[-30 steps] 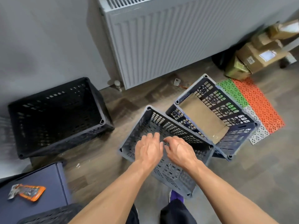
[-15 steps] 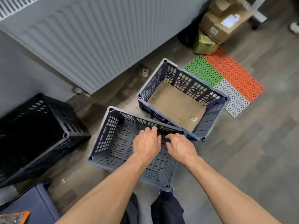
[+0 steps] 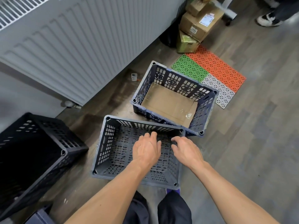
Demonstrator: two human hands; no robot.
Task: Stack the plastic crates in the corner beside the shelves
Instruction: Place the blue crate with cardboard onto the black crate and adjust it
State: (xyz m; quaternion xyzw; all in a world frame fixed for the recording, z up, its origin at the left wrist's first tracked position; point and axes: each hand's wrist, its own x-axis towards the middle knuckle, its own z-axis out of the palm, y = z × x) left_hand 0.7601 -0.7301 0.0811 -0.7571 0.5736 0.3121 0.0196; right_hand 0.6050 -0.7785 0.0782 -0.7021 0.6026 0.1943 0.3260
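Observation:
A grey-blue perforated plastic crate [image 3: 110, 143] stands upright on the floor right in front of me. My left hand [image 3: 146, 151] and my right hand [image 3: 187, 152] hover side by side over its inside near the far wall, fingers loosely curled and holding nothing. A second blue crate [image 3: 205, 110] with a sheet of cardboard on its bottom touches the first crate's far right corner. At the left, a black crate [image 3: 48, 143] is tipped at an angle.
A white radiator [image 3: 80, 46] runs along the wall behind the crates. Cardboard boxes [image 3: 197, 21] are piled at the back right, with green, orange and white floor mats [image 3: 215, 67] in front of them. Another person's shoe [image 3: 267, 20] shows at top right.
The grey-blue crate has gone from tilted in both hands to flat on the floor. Both hands have let go of its rim and now hover above it.

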